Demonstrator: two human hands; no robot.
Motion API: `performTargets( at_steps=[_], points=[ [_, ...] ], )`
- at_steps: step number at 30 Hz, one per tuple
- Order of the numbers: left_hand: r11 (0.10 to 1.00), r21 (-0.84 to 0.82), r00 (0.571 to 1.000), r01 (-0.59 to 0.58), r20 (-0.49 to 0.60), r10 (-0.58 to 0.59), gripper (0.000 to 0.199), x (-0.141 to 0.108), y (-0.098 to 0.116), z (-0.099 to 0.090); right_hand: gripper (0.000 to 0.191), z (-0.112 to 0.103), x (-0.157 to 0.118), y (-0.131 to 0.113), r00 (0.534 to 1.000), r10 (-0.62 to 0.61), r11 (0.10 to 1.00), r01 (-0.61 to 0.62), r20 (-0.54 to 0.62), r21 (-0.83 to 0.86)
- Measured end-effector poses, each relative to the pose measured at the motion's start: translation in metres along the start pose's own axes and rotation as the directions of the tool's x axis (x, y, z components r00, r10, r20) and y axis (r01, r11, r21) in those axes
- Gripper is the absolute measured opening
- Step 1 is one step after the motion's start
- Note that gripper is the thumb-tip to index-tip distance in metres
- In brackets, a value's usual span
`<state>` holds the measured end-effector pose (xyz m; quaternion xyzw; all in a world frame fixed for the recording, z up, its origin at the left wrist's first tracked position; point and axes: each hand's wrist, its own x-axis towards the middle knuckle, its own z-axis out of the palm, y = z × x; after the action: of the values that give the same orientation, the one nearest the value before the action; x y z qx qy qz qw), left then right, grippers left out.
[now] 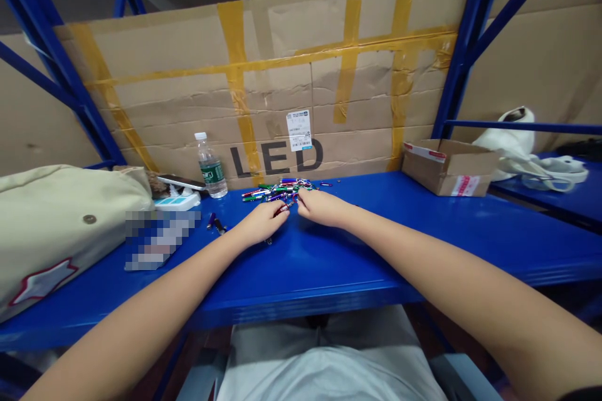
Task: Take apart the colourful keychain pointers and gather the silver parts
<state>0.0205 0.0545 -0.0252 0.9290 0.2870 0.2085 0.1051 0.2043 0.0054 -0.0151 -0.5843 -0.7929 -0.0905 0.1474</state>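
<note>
My left hand is closed around a slim, shiny red metal tube, pen-like in shape. Close beside it, my right hand has its fingers pinched together at the tube's far end; whether it grips the tube or a small part on it is too small to tell. Just behind both hands lies a loose pile of small shiny tubes in green, red, blue and purple with silvery ends. A few more dark and purple pieces lie left of my left hand.
On the blue tabletop stand a water bottle, a white power strip with a phone above it, and a cream bag. An open cardboard box sits at right. A taped cardboard sheet closes the back.
</note>
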Motion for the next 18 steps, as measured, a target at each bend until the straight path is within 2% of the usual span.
performTargets(
  at_steps=[8,18],
  points=[
    [0.997,-0.021,0.996,-0.079,0.027,0.079,0.028,-0.0011,0.0038,-0.0003,0.023,-0.0015,-0.0017,-0.0070,1.000,0.002,0.998,-0.004,0.028,0.070],
    [0.997,-0.040,0.998,-0.067,-0.014,0.066,0.026,-0.0012,0.0047,0.0025,0.024,-0.0017,-0.0023,-0.0083,0.998,0.020,0.998,-0.023,0.055,0.050]
  ],
)
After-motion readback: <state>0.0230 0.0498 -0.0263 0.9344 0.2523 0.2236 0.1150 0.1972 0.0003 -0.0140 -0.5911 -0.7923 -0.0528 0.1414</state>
